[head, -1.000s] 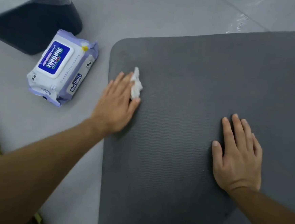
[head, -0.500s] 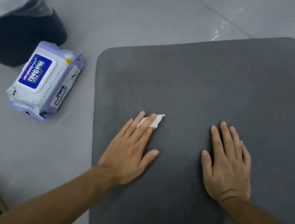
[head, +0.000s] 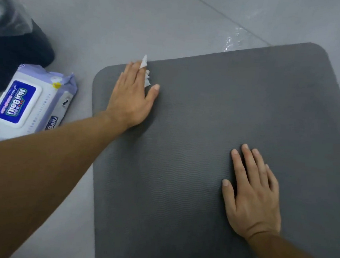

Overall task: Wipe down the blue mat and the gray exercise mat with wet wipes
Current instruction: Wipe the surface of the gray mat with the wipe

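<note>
Right hand: down in the lower right of the frame, the right hand (head: 251,194) lies palm-down on the gray exercise mat (head: 227,113), fingers straight and close together, thumb out to the side. It grips nothing, just rests flat.
Left arm: the forearm sweeps in from the lower left edge and reaches diagonally up toward the mat's upper left corner.
Left hand: the left hand (head: 132,97) is flat on the mat, fingers extended, thumb spread wide toward the right. No curl in those fingers; it presses rather than clutches.
Wet wipe: the white wet wipe (head: 146,78) sits crumpled under the left fingers, pinned against the mat. One bit pokes out past the fingertips at the mat's top edge, another shows between the fingers and thumb.
Mat: dark gray, ribbed texture, rounded corners, lying flat on the floor (head: 133,20) and filling the centre and right of the frame.
Wipes pack: just left of the mat, at mid-left, the pack of wet wipes (head: 24,105) lies on the floor, white and lilac with a blue label. Its flip lid looks closed.
Bin: in the upper left, a dark bin (head: 12,55) with a clear plastic liner. I cannot see what is inside.
Floor: a shiny wet-looking patch (head: 231,42) just beyond the mat's top edge.
</note>
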